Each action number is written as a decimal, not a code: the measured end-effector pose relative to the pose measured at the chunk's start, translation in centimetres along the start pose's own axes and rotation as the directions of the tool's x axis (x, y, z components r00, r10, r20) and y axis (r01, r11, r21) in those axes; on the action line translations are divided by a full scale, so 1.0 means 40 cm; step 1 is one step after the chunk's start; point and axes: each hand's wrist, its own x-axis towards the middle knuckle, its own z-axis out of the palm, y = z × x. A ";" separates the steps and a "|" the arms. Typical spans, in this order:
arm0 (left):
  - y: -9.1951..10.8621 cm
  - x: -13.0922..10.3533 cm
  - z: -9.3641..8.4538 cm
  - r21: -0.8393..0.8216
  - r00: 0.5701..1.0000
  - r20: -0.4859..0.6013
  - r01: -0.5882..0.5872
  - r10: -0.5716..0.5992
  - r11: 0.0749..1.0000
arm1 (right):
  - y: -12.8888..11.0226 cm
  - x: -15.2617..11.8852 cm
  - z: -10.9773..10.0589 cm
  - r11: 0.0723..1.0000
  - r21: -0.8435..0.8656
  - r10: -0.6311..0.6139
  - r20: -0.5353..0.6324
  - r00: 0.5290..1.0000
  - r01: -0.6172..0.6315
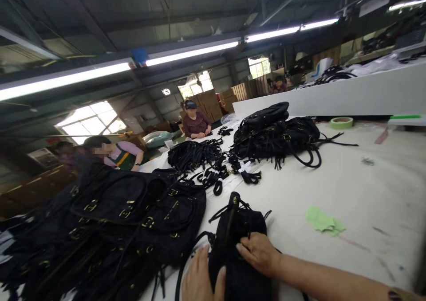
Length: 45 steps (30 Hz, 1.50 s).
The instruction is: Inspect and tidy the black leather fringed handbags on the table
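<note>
A small black suede bag with a brass zip pull lies on the white table right in front of me. My left hand lies flat against the bag's lower left side, fingers pointing up. From the right, my right hand presses on the bag's middle with the fingers curled over the fabric. Both hands hold the bag down on the table.
A heap of black buckled bags fills the near left. Bundled black straps and another bag pile lie further back. A green cloth scrap and a tape roll are to the right. Two people sit at the far left.
</note>
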 end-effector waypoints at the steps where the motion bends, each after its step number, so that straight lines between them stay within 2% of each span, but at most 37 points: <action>1: 0.018 0.010 0.027 0.044 0.995 -0.041 -0.084 0.085 0.996 | -0.004 -0.007 -0.004 1.000 0.006 0.003 0.012 1.000 -0.004; 3: 0.057 0.014 0.091 0.096 0.979 -0.098 -0.171 0.180 0.981 | -0.003 -0.024 -0.030 1.000 0.021 -0.003 0.083 0.997 0.001; 5: 0.087 0.000 0.154 0.105 0.973 -0.162 -0.150 0.165 0.983 | 0.012 -0.041 -0.086 0.998 0.057 -0.041 0.192 0.980 0.031; 7: 0.102 -0.019 0.195 0.086 0.968 -0.225 -0.096 0.113 0.992 | 0.040 -0.048 -0.163 0.987 0.159 -0.055 0.249 0.967 0.015; 9: 0.108 -0.031 0.208 0.077 0.961 -0.257 -0.081 0.098 0.994 | 0.077 -0.039 -0.237 0.937 0.344 -0.003 0.168 0.986 -0.056; 11: 0.110 -0.032 0.204 0.081 0.955 -0.274 -0.094 0.112 0.992 | 0.113 -0.008 -0.284 0.835 0.541 0.135 -0.018 0.991 -0.104; 12: 0.110 -0.029 0.200 0.083 0.953 -0.277 -0.102 0.122 0.991 | 0.128 0.014 -0.293 0.758 0.641 0.215 -0.075 0.974 -0.118; 13: 0.111 -0.026 0.197 0.085 0.952 -0.278 -0.108 0.128 0.991 | 0.139 0.038 -0.292 0.666 0.733 0.284 -0.076 0.956 -0.140; 14: 0.110 -0.023 0.195 0.085 0.951 -0.279 -0.112 0.131 0.990 | 0.145 0.064 -0.282 0.566 0.806 0.321 -0.023 0.947 -0.172; 16: 0.107 -0.019 0.193 0.078 0.950 -0.278 -0.124 0.141 0.989 | 0.140 0.115 -0.246 0.390 0.880 0.276 0.169 0.946 -0.270; 18: 0.102 -0.017 0.183 0.062 0.951 -0.265 -0.148 0.159 0.987 | 0.114 0.153 -0.202 0.322 0.890 0.180 0.278 0.943 -0.324; 20: 0.101 -0.007 0.151 0.046 0.954 -0.253 -0.155 0.161 0.987 | 0.076 0.174 -0.166 0.314 0.896 0.165 0.275 0.947 -0.315; 22: 0.109 0.019 0.098 0.034 0.958 -0.270 -0.095 0.101 0.995 | 0.037 0.179 -0.148 0.319 0.905 0.189 0.232 0.954 -0.283; 24: 0.121 0.065 0.036 0.014 0.949 -0.314 -0.011 0.015 1.000 | 0.008 0.177 -0.149 0.331 0.910 0.211 0.185 0.960 -0.249; 25: 0.127 0.093 0.007 -0.001 0.943 -0.334 -0.007 0.006 1.000 | -0.003 0.174 -0.156 0.340 0.911 0.211 0.169 0.963 -0.235; 28: 0.139 0.176 -0.053 -0.017 0.956 -0.287 -0.072 0.064 0.997 | -0.022 0.170 -0.183 0.378 0.911 0.154 0.113 0.982 -0.164; 30: 0.145 0.217 -0.072 -0.017 0.973 -0.202 -0.121 0.115 0.993 | -0.027 0.169 -0.199 0.408 0.906 0.104 0.076 0.992 -0.112; 33: 0.159 0.247 -0.087 0.012 0.978 -0.117 -0.173 0.173 0.985 | -0.023 0.171 -0.209 0.465 0.881 0.116 0.031 0.993 -0.082; 37: 0.179 0.244 -0.115 0.107 0.970 -0.072 -0.224 0.232 0.969 | -0.009 0.177 -0.208 0.507 0.857 0.111 0.042 0.993 -0.093; 39: 0.186 0.236 -0.131 0.143 0.968 -0.059 -0.234 0.244 0.962 | -0.011 0.179 -0.209 0.548 0.835 0.107 -0.005 0.994 -0.055; 42: 0.191 0.225 -0.150 0.182 0.977 -0.049 -0.194 0.206 0.964 | -0.036 0.182 -0.214 0.609 0.792 0.135 -0.153 0.979 0.040; 44: 0.192 0.218 -0.153 0.201 0.988 -0.048 -0.133 0.145 0.970 | -0.061 0.188 -0.214 0.586 0.807 0.166 -0.208 0.964 0.073; 45: 0.192 0.212 -0.151 0.208 0.992 -0.046 -0.102 0.114 0.973 | -0.072 0.194 -0.213 0.543 0.837 0.203 -0.205 0.958 0.064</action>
